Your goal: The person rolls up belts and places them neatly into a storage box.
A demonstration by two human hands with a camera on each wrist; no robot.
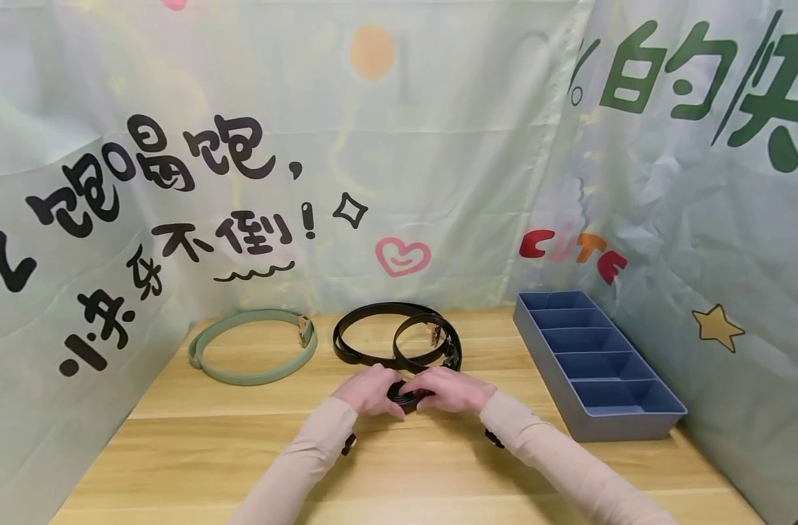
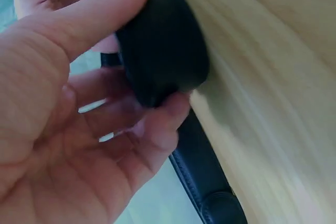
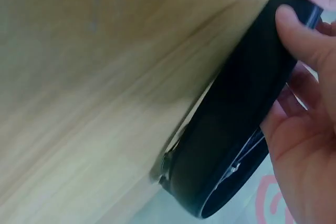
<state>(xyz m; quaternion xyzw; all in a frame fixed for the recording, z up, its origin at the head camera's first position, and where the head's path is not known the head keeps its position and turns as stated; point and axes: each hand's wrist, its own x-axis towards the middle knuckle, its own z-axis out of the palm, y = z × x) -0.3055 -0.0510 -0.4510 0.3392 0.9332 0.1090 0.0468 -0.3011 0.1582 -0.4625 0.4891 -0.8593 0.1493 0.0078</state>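
Both hands work on a black belt near the middle of the table. The left hand [image 1: 372, 390] grips a tight coil of the belt [image 1: 408, 399], its thumb and fingers around the rolled part [image 2: 165, 43] in the left wrist view. On the other side of the coil, the right hand [image 1: 452, 389] pinches the same belt. In the right wrist view a wide strap [image 3: 231, 108] runs from these fingers into a loop with metal at its far end. Just behind the hands lies a second, larger black belt loop [image 1: 346, 352], overlapped by the smaller loop.
A light green belt [image 1: 254, 380] lies in a loop at the back left, its gold buckle [image 1: 304, 330] facing right. At the right stands a blue-grey tray [image 1: 562, 394] with several compartments. Printed cloth [image 1: 451, 182] hangs along the table's back and sides.
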